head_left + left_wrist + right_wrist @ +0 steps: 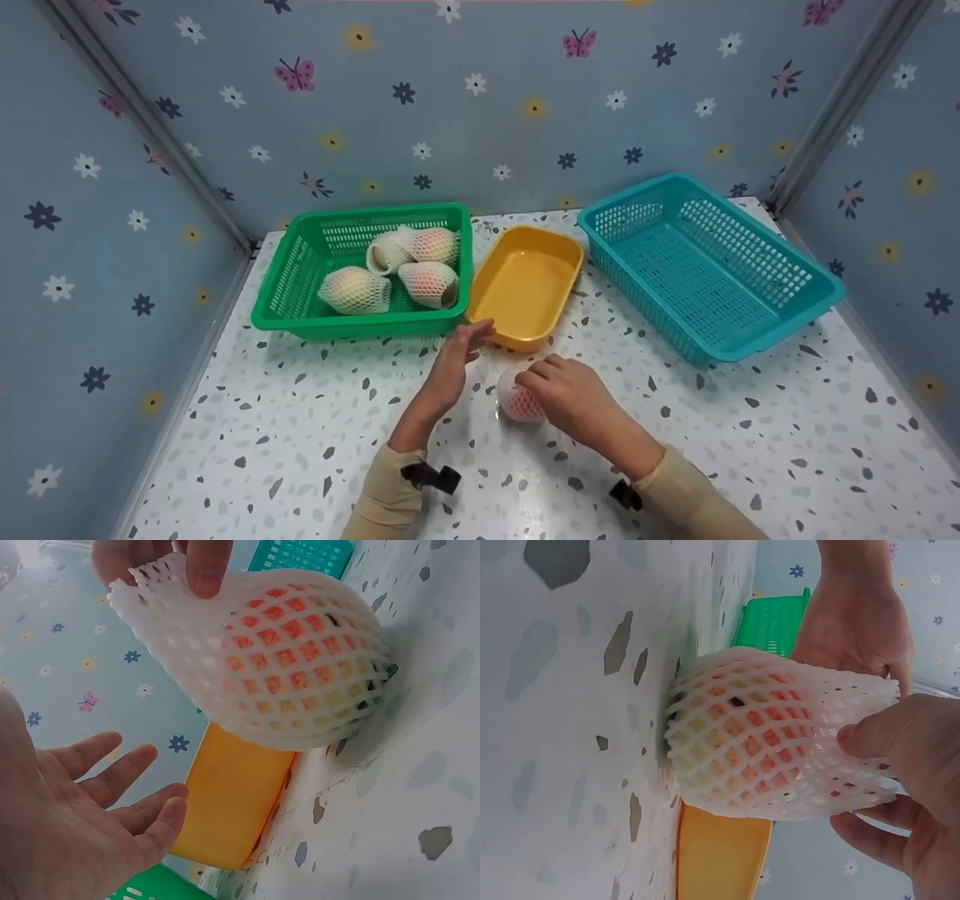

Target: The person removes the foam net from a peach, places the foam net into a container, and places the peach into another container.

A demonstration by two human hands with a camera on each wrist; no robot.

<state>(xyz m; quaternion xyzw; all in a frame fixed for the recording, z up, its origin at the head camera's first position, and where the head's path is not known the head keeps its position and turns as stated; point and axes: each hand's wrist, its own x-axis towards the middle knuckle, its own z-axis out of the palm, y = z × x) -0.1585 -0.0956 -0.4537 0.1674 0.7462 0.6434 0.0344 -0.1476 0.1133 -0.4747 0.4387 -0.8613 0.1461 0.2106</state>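
A round red-and-yellow fruit (pixel 517 399) in a white foam net sleeve sits on the speckled table in front of the yellow tray. My right hand (pixel 576 399) pinches the loose upper end of the foam net (pixel 855 712) between thumb and fingers. In the right wrist view the fruit bulges in the lower part of the net, at the tabletop. Just left of it, my left hand (pixel 448 367) is held with fingers extended and grips nothing. The left wrist view shows that palm (pixel 82 832) apart from the netted fruit (pixel 292 664).
A green basket (pixel 360 324) at the back left holds several fruits in white foam nets (pixel 355 290). Beside it stands the yellow tray (pixel 525 292), with nothing in it. A teal basket (pixel 697 277) stands at the right. Flower-patterned walls (pixel 480 142) enclose the table.
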